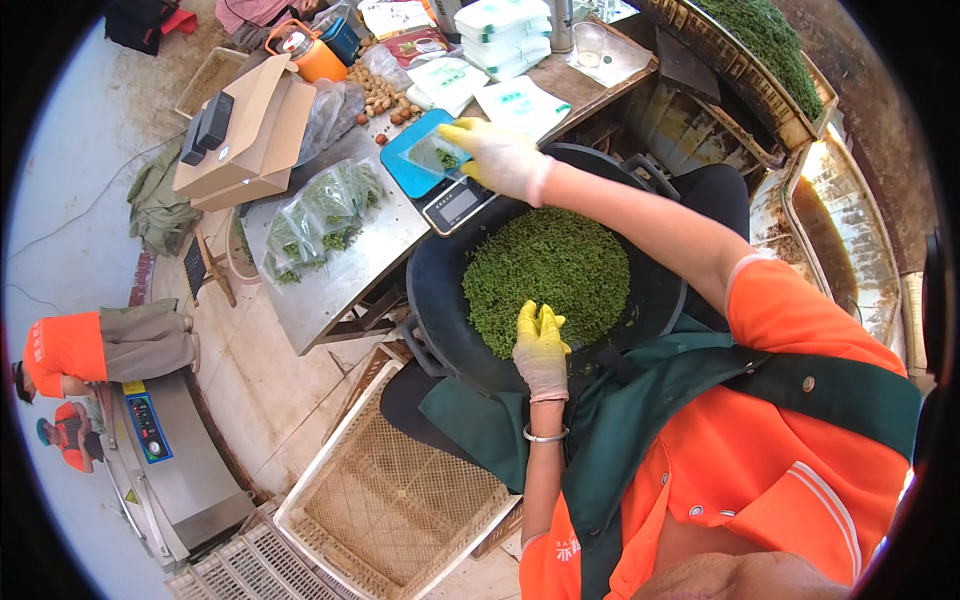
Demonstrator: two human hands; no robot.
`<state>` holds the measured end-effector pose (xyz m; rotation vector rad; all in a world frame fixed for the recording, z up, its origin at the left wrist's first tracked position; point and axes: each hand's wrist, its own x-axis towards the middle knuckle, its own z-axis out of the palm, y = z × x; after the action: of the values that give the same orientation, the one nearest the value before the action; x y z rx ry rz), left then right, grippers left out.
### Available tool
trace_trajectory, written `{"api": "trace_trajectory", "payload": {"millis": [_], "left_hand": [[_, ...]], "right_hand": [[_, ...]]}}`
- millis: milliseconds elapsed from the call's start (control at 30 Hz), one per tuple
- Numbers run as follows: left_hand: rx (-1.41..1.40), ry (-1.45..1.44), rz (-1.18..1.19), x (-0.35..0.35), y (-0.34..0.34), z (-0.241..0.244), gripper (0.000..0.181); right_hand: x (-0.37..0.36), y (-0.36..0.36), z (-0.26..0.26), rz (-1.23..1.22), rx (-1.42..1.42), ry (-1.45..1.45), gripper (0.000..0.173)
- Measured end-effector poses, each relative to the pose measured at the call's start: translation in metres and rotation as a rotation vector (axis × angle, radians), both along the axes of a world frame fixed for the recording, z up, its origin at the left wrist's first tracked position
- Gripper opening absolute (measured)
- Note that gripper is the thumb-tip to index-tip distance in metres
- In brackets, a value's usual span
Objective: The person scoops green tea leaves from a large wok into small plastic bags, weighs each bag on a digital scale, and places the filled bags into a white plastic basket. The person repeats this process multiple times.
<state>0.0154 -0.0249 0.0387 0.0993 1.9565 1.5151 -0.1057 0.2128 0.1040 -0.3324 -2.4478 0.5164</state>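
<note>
My right hand (499, 154), in a white glove with yellow fingers, grips a clear plastic bag (437, 155) with some green content. The bag is over the blue platform (415, 178) of a digital kitchen scale (454, 204). Below, a wide black basin (435, 300) with side handles holds a heap of small green berries (551, 277) that look like green peppercorns. At the heap's near edge is my left hand (541, 349), gloved alike, fingers bent together; whether they hold anything is hidden. Several filled clear bags (326, 214) lie overlapping on the metal table (315, 300).
Stacked printed bags (502, 37), peanuts (382, 88), an orange jug (319, 56) and a cardboard box (244, 135) crowd the table's far side. A plastic crate (397, 495) stands lower left. Two people in orange are beside a metal machine (176, 450). More greens (765, 45) fill a crate upper right.
</note>
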Motion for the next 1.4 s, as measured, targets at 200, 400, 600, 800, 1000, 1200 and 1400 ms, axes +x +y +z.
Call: {"api": "trace_trajectory", "payload": {"millis": [200,400,600,800,1000,1200,1400], "left_hand": [[-0.054,-0.093,-0.115,0.001,0.005,-0.031,0.032],[-0.019,0.024,-0.052,-0.011,-0.01,-0.083,0.038],[0.481,-0.686,0.087,-0.011,0.011,-0.046,0.046],[0.713,-0.844,0.171,-0.006,0.006,-0.038,0.041],[0.859,-0.895,0.221,-0.012,0.01,-0.03,0.051],[0.767,-0.901,0.174,-0.017,0.003,-0.054,0.05],[0.614,-0.869,0.154,-0.016,0.005,-0.06,0.048]], "right_hand": [[0.16,-0.037,-0.125,-0.073,-0.069,-0.981,0.014],[0.178,-0.06,-0.147,0.198,-0.245,-0.832,0.014],[0.186,-0.076,-0.07,0.347,-0.638,-0.653,0.022],[0.206,-0.064,-0.052,-0.048,-1.143,-0.346,0.017],[0.204,-0.061,-0.066,-0.026,-0.636,-0.085,0.019],[0.082,-0.047,-0.017,-0.116,0.07,0.0,0.04],[-0.008,-0.006,-0.041,-0.213,0.21,-0.13,0.03]]}}
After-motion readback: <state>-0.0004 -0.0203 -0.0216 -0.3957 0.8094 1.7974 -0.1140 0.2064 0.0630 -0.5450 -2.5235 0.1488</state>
